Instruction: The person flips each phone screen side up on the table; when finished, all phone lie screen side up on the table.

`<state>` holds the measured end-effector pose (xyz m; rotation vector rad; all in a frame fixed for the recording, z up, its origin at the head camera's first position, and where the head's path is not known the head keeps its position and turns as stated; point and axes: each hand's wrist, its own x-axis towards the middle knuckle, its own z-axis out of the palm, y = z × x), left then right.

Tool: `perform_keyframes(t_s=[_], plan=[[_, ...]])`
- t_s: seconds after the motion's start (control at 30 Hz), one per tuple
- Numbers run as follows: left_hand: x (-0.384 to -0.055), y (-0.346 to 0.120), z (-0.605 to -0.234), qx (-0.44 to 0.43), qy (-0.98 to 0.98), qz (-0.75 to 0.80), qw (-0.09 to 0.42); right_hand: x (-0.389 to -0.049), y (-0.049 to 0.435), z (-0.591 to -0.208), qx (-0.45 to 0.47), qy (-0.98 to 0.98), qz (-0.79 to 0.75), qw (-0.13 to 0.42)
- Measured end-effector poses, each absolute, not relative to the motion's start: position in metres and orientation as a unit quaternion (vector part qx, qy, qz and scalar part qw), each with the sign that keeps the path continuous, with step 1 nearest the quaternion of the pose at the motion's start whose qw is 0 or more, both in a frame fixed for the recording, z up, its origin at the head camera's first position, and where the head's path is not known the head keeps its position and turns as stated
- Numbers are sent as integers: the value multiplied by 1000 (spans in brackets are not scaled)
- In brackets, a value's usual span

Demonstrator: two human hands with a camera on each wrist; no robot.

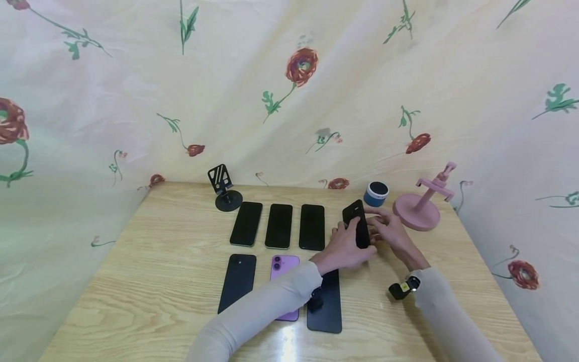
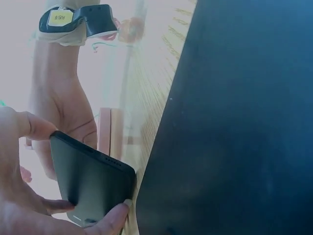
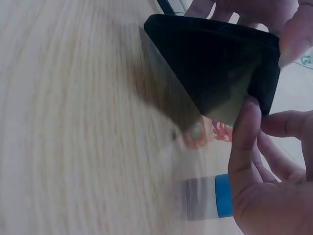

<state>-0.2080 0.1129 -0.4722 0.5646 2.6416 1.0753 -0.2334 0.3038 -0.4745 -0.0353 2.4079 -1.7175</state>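
Observation:
Tilted up off the wood table, a black phone (image 1: 363,234) is held between both hands, its back toward the head view. My left hand (image 1: 346,249) grips it by its long edges, thumb on one side and fingers on the other. At the far edge of the phone, my right hand (image 1: 391,231) pinches it; the right wrist view shows those fingertips (image 3: 251,110) on the dark glossy side. Under my left wrist lies a dark blue phone (image 1: 332,314), which fills much of the left wrist view.
Three phones with dark screens, one of them in the middle (image 1: 278,226), form a back row. In front lie a dark phone (image 1: 238,281) and a purple phone (image 1: 289,261). Behind stand a black phone stand (image 1: 228,200), a blue round speaker (image 1: 375,195) and a pink stand (image 1: 418,216).

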Motion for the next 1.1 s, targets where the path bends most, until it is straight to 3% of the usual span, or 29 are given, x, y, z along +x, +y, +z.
perform_keyframes(t_s=[0.43, 1.1], plan=[[-214, 102, -471, 192, 863, 448, 133, -234, 297, -478, -46, 834, -525, 163], [-223, 77, -462, 171, 820, 518, 173, -234, 284, -474, 3, 852, -488, 190]])
